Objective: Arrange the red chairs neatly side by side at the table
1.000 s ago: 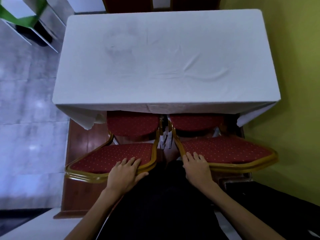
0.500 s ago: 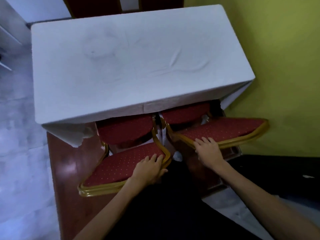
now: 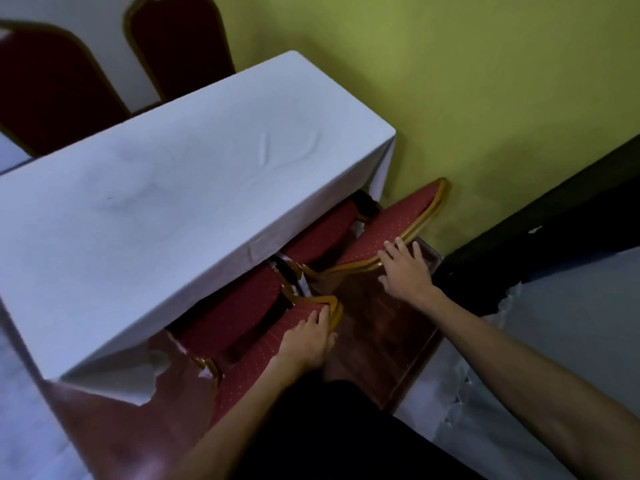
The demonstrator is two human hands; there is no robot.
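Observation:
Two red chairs with gold frames stand side by side, their seats pushed under the table (image 3: 166, 202) with the white cloth. My left hand (image 3: 306, 341) lies on the top of the left chair's dotted backrest (image 3: 252, 372), thumb wrapped over its gold edge. My right hand (image 3: 405, 268) rests on the top rim of the right chair's backrest (image 3: 394, 220), fingers spread on the fabric and thumb below the rim. The left seat (image 3: 232, 313) and the right seat (image 3: 322, 233) show partly below the cloth's hem.
Two more red chair backs (image 3: 52, 88) (image 3: 176, 50) stand at the table's far side. A green wall (image 3: 467, 98) runs close along the right chair. A dark ledge (image 3: 554, 223) and white cloth (image 3: 561, 341) lie to the right. The chairs stand on a brown wooden platform (image 3: 377, 327).
The view has swung and tilted, so the table now lies diagonally. Both hands have stayed on the two backrests; the chairs look unmoved under the table.

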